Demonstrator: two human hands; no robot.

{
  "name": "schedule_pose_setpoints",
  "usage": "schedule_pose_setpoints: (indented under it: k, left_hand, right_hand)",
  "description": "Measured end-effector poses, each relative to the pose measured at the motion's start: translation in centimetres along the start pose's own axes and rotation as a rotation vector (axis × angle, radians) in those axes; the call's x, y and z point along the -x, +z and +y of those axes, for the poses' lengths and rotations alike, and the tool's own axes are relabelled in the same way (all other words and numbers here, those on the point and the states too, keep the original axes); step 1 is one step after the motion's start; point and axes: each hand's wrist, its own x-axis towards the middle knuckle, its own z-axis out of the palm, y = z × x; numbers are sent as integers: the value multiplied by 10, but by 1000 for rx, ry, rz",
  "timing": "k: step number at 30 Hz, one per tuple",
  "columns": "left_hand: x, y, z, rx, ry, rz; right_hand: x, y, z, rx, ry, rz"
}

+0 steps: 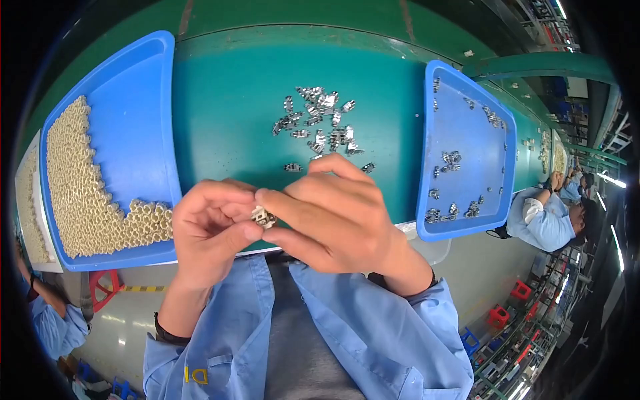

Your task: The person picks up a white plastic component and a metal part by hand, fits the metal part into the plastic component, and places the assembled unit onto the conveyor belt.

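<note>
Between my two hands, in front of my chest, is a small cream-coloured part with dark metal in it (263, 217). My left hand (212, 223) pinches it with thumb and fingertips from the left. From the right, my right hand (340, 217) closes its thumb and index finger on the same part. Beyond my hands lies a loose pile of small shiny metal clips (323, 107) on the green table mat (227, 100). A few of these clips are close to my right hand's knuckles.
At the left stands a blue tray (127, 160) heaped with cream ring-like parts (77, 193). A second blue tray (460, 180) at the right holds scattered metal clips. Co-workers in blue sit farther along at the right (550, 217) and at the left (57, 320). Stools stand on the floor behind.
</note>
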Motion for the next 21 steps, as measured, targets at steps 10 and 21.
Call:
schedule_pose_setpoints:
  k: [10, 21]
  left_hand:
    - [-17, 21, 20, -91, -18, 262]
    - [7, 3, 35, -362, -38, 213]
  right_hand:
    - [-56, -87, 149, 310, 398, -31]
    - [-87, -129, 312, 868, 787, -87]
